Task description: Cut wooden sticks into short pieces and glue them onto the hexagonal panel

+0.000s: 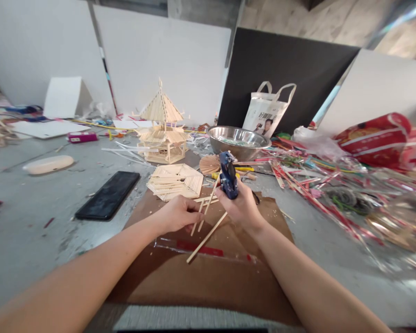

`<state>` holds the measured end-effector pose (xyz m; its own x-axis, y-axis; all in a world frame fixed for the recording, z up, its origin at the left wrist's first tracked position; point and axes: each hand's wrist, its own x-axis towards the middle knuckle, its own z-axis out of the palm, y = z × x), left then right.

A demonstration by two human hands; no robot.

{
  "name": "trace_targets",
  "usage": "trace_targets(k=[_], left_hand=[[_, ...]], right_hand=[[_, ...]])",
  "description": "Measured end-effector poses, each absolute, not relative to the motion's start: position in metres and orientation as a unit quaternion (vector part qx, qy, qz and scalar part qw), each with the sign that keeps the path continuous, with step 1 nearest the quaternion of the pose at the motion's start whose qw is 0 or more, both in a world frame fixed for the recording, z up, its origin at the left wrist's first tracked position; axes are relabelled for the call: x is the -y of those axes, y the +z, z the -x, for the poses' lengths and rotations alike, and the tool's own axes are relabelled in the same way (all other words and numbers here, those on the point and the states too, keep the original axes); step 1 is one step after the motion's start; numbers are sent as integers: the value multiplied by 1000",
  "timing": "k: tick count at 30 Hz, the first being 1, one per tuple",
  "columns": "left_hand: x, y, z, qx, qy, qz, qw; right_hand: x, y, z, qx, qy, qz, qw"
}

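Note:
My right hand [241,206] is closed around a dark blue glue gun [228,175] with pale specks on it. Thin wooden sticks [208,210] lie between my two hands, and my left hand [180,213] pinches one of them near its lower end. A longer stick [206,238] slants across the brown board [201,282] below my right hand. Just beyond my left hand lies a flat, many-sided stick panel [176,181]. Behind it stands a stick-built pavilion model [162,125] with a pointed roof.
A black phone [107,195] and a white oval case [48,164] lie to the left. A metal bowl [238,142] stands behind the glue gun, near a white bag [266,111]. Red and clear wrappers [333,199] clutter the right side. White panels [162,60] rise behind.

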<state>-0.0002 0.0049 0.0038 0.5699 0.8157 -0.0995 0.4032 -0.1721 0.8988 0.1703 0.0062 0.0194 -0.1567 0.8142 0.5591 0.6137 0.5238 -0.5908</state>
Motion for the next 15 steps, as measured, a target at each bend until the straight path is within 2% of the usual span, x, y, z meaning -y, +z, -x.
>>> trace_targets(k=[6,15], left_hand=[[-5,4,1,-423,186,-774,433],[-4,-2,-7,-412,238,-689,547]], right_hand=[[-8,13,-167,730,172,453,482],[-2,13,-160,703,176,451,521]])
